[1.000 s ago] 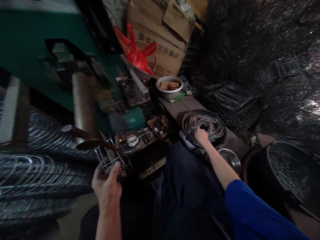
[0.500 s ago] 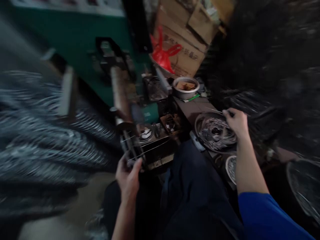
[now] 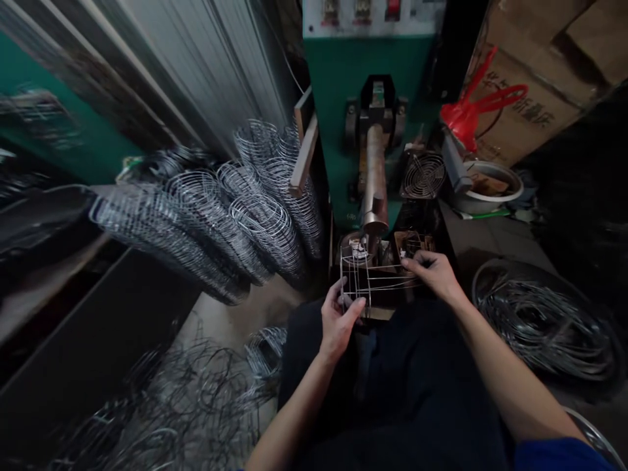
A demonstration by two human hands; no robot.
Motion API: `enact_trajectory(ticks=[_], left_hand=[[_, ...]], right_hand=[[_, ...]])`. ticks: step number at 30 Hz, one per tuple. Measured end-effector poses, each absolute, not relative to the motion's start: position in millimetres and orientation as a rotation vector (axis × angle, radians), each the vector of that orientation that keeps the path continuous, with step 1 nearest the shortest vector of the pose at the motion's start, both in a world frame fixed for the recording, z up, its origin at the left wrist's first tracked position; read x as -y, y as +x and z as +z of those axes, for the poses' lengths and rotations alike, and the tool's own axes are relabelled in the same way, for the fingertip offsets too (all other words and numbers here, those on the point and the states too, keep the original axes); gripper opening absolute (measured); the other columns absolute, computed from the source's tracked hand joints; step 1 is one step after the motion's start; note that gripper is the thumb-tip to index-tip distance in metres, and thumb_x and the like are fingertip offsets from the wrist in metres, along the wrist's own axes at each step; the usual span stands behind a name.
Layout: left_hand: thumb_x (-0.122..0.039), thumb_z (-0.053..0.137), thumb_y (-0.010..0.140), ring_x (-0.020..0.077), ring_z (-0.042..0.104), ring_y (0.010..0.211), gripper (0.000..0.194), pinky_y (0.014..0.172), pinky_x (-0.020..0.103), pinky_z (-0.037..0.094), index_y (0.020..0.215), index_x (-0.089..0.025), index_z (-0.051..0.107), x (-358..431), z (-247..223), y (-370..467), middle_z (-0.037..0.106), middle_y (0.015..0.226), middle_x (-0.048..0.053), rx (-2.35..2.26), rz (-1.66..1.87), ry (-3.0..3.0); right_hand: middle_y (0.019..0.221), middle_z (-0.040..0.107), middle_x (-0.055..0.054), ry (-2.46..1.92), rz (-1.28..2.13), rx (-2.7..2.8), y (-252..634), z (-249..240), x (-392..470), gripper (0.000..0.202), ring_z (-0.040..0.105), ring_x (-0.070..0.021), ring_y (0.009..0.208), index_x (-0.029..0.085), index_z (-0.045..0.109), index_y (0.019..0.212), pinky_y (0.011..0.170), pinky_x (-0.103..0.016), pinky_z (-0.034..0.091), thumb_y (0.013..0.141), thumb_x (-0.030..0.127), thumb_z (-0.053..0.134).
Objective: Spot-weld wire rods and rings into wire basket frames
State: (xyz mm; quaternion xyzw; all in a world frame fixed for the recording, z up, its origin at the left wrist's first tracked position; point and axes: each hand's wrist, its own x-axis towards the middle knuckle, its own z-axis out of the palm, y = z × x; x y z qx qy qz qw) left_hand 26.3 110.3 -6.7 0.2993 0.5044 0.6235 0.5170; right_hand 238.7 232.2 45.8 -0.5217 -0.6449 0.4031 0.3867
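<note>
A small frame of thin metal wires sits in front of my body, below the metal cylinder of a green machine. My left hand grips the frame's lower left side between thumb and fingers. Thin wires run from the frame towards my right hand, which pinches the end of a wire with thumb and forefinger. Just behind the frame is a round metal part under the cylinder. Whether the pinched wire touches the frame I cannot tell.
Several stacks of wire rings lean at the left. Loose wire scraps litter the floor. To the right lies a basin of wire pieces. Behind it are a metal bowl, a red plastic bag and cardboard boxes.
The view has swung left. My right hand has come from over the wire basin to the frame's right side, bringing a wire. My left hand still holds the frame.
</note>
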Motion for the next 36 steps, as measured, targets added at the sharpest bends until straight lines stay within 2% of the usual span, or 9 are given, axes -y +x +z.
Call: enact_trajectory(ticks=[8, 14, 21, 25, 36], left_hand=[[-0.036, 0.082, 0.075, 0.0062, 0.046, 0.046, 0.073, 0.046, 0.02, 0.047, 0.136, -0.014, 0.048, -113.8, -6.0, 31.2, 0.046, 0.059, -0.01, -1.194, 1.495, 0.697], [-0.037, 0.084, 0.071, 0.0063, 0.046, 0.046, 0.076, 0.046, 0.019, 0.046, 0.135, -0.014, 0.05, -120.6, 0.0, 32.0, 0.046, 0.059, -0.01, -1.231, 1.497, 0.674], [-0.038, 0.085, 0.07, 0.006, 0.045, 0.046, 0.077, 0.047, 0.019, 0.044, 0.135, -0.015, 0.052, -123.4, -0.6, 34.4, 0.048, 0.058, -0.01, -1.237, 1.497, 0.65], [-0.038, 0.086, 0.068, 0.0068, 0.044, 0.045, 0.08, 0.045, 0.019, 0.044, 0.136, -0.014, 0.051, -124.9, -0.5, 35.4, 0.045, 0.056, -0.011, -1.242, 1.503, 0.632], [-0.037, 0.086, 0.068, 0.0055, 0.042, 0.048, 0.077, 0.049, 0.018, 0.041, 0.134, -0.017, 0.053, -130.4, -6.6, 39.6, 0.044, 0.058, -0.011, -1.213, 1.572, 0.599]], right_hand=[[0.053, 0.037, 0.005, -1.355, 1.032, 1.679, 240.4, 39.4, -242.7, 0.057, 0.033, -0.0098, 0.054, 0.02, 0.044, 0.052, 0.054, -0.025, 0.027, 0.07, 0.065, 0.073], [0.053, 0.039, 0.005, -1.417, 0.83, 1.707, 244.9, 55.4, -248.6, 0.054, 0.035, -0.01, 0.055, 0.019, 0.045, 0.052, 0.053, -0.025, 0.027, 0.072, 0.06, 0.074], [0.053, 0.039, 0.005, -1.387, 1.011, 1.717, 240.9, 34.7, -254.7, 0.054, 0.035, -0.0099, 0.053, 0.019, 0.046, 0.052, 0.052, -0.025, 0.027, 0.073, 0.061, 0.073], [0.054, 0.043, 0.004, -1.392, 0.984, 1.726, 239.7, 28.2, -258.2, 0.053, 0.037, -0.0105, 0.055, 0.019, 0.049, 0.054, 0.053, -0.025, 0.028, 0.072, 0.062, 0.073], [0.053, 0.04, 0.004, -1.425, 0.853, 1.75, 238.4, 33.4, -264.4, 0.052, 0.035, -0.0103, 0.054, 0.019, 0.047, 0.053, 0.051, -0.024, 0.026, 0.073, 0.06, 0.072]])
